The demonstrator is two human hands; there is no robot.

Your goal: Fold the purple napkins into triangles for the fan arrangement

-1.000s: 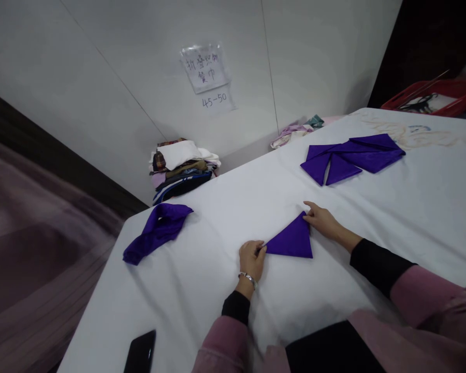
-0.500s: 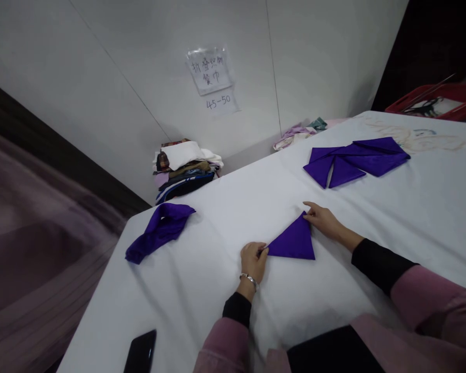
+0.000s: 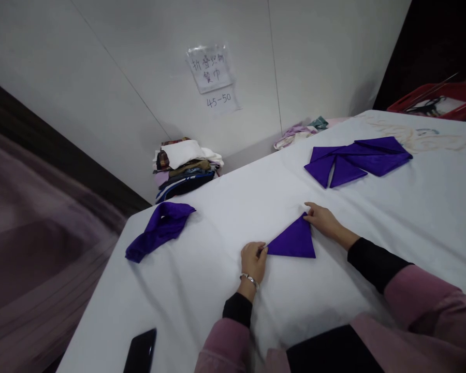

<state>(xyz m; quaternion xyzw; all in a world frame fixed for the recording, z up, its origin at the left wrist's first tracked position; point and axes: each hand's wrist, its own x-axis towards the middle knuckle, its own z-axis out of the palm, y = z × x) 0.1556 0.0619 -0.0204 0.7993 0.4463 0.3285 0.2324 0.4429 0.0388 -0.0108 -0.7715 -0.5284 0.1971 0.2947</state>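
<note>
A purple cloth napkin [image 3: 295,240], folded into a triangle, lies on the white-covered table between my hands. My left hand [image 3: 253,260], with a bracelet at its wrist, pinches the napkin's left corner. At the upper corner my right hand [image 3: 321,219] grips the cloth between thumb and fingers, one finger stretched out. Farther back on the right lie several folded purple napkins [image 3: 357,158], partly overlapping. A crumpled purple cloth [image 3: 160,231] rests near the table's left edge.
A black phone [image 3: 140,352] lies at the near left of the table [image 3: 194,311]. Beyond the far edge are a stack of folded clothes [image 3: 186,168] and a smaller cloth pile [image 3: 297,133]. A red basket [image 3: 464,106] stands at the far right. Handwritten paper signs [image 3: 209,72] hang on the wall.
Almost nothing differs. Both hands keep their hold on the napkin's corners, and the right forearm has shifted slightly left.
</note>
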